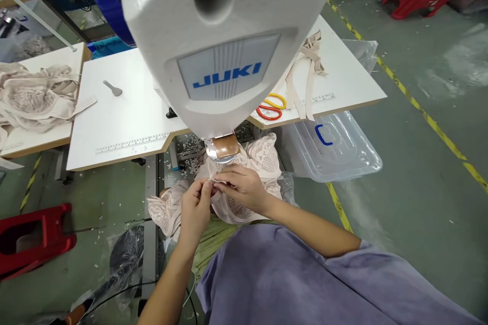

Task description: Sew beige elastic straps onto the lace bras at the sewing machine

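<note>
A pale pink lace bra (263,157) hangs below the head of a white JUKI sewing machine (229,61), over my lap. My left hand (196,205) pinches a narrow edge of the bra between thumb and fingers. Close beside it, my right hand (244,187) grips the same edge from the right. Both sets of fingertips meet just under the machine's needle area (224,147), whose needle I cannot make out. More lace (168,208) of the same colour spreads to the left of my left hand.
Red-and-yellow-handled scissors (272,106) and beige straps (308,71) lie on the right tabletop. A grey tool (112,88) rests on the left tabletop (125,117). Piled bras (34,96) are at far left. A lidded clear bin (335,147) stands right; a red stool (38,238) is lower left.
</note>
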Motion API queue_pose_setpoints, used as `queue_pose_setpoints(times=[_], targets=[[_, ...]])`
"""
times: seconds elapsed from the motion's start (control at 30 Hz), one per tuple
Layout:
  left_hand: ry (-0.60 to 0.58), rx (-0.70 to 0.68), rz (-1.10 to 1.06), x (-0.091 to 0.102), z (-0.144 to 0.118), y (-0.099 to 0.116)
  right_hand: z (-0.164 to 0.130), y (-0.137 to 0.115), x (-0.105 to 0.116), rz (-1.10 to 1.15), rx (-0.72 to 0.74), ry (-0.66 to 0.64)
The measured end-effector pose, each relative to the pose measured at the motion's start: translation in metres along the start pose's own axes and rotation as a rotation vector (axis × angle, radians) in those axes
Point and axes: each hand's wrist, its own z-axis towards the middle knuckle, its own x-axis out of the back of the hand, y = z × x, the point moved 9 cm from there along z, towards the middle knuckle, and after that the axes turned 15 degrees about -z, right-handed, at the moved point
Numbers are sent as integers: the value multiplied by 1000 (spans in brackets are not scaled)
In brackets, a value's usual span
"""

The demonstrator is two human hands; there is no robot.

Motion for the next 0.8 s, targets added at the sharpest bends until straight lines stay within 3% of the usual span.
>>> queue_pose_setpoints(times=[0.13,0.23,0.3,0.4,0.43,0.53,0.63,0.8], targets=[[-8,-4,29,-8,10,-2,-10,3,-3,-67,50,31],[14,-45,91,-6,19,-1,-5,17,0,-118,139,-57],[50,-95,171,0,24,2,14,52,19,-247,64,-98],[84,-173,274,5,24,9,59,131,73,-722,-252,-132],[77,-184,282,4,22,12,75,154,86,-890,-310,-220],[17,-132,189,0,19,13,114,189,108,-952,-306,-328],[-4,-45,24,2,19,9,118,196,106,-944,-255,-388],[-31,43,-114,7,20,-5,91,182,93,-1024,-117,-347]])
